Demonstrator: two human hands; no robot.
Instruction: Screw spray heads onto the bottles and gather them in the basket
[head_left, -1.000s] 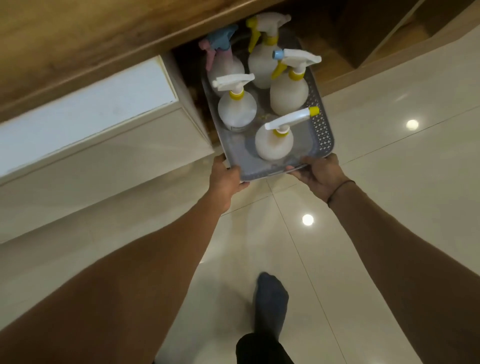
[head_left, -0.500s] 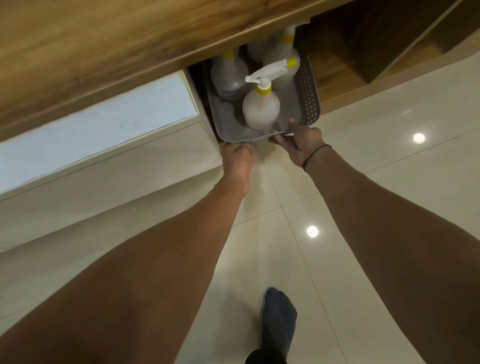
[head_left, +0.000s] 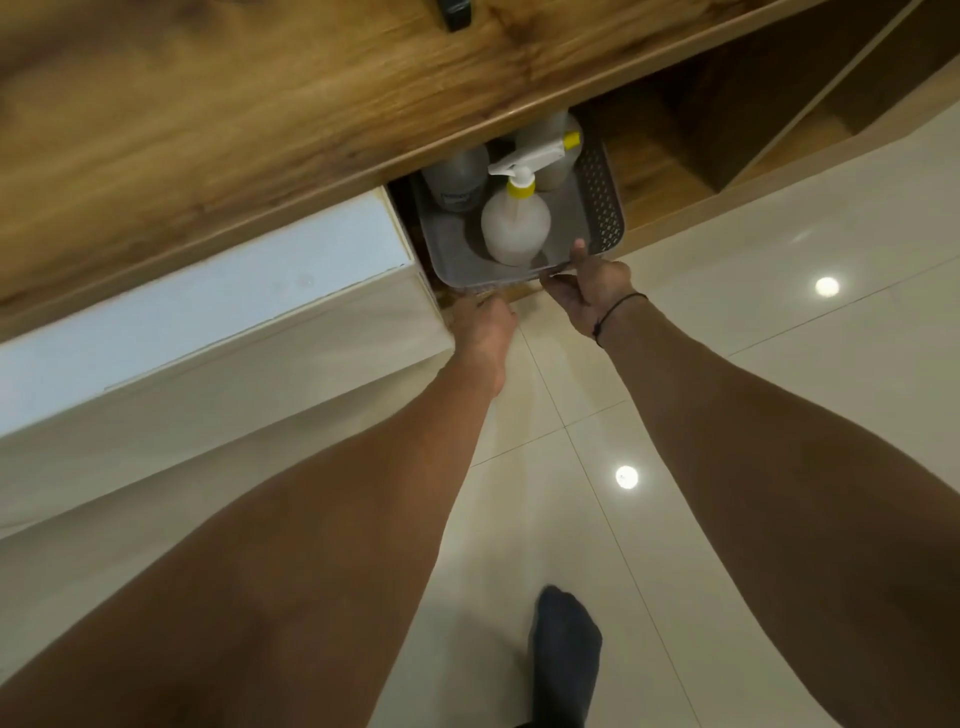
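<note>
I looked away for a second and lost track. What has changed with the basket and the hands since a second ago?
The basket has slid away from the person, under the wooden tabletop, so only the nearest spray bottle shows whole. The right hand still grips the near rim, thumb over it. The left hand stays at the near edge, its fingers hidden. The bottles remain upright.

basket (head_left: 602, 208) sits under the tabletop (head_left: 260, 130), right of a cabinet (head_left: 208, 291); bottles (head_left: 514, 228) stand in it.
</note>
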